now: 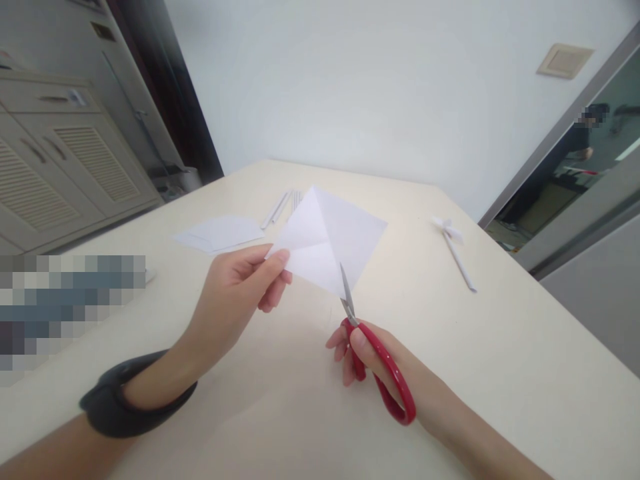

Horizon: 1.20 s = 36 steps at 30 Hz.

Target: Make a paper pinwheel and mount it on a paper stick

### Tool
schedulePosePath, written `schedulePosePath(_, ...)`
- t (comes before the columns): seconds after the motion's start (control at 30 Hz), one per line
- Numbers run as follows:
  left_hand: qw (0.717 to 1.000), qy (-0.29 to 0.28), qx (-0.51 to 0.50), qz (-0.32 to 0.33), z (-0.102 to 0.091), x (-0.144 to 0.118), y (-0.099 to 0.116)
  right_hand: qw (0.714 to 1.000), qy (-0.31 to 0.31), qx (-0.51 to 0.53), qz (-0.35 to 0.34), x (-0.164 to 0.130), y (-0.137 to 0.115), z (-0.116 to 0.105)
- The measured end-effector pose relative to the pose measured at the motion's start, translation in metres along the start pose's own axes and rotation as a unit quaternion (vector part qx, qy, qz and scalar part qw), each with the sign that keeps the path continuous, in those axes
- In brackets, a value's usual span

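Note:
My left hand (250,280), with a black band on its wrist, pinches the left corner of a square white sheet of paper (333,233) above the table. Crease lines cross at the sheet's middle. In my right hand (370,353) is a pair of scissors (395,380) with red handles. Its blades are parted at the paper's near corner, one lying over the sheet along a crease. Whether the paper is cut there, I cannot tell.
More white paper sheets (220,233) lie at the left, near several thin white sticks (277,208). A white paper pinwheel on a stick (457,257) rests at the right of the table (500,373). Behind the table is a wall (325,87). Another person (575,147) shows at far right.

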<state>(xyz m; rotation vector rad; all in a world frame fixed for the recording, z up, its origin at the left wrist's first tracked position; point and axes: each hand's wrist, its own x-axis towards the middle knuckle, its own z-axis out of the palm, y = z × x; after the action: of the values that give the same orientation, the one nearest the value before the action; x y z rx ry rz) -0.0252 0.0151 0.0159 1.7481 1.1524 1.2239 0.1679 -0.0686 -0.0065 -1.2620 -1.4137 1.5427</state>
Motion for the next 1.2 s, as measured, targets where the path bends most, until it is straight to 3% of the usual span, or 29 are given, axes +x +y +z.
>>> schedulePosePath(1.2, 1.0, -0.001, -0.001, 0.017, 0.0013, -0.0005, 0.0028, 1.0, -0.005, -0.008, 0.01, -0.0015, -0.003, -0.0017)
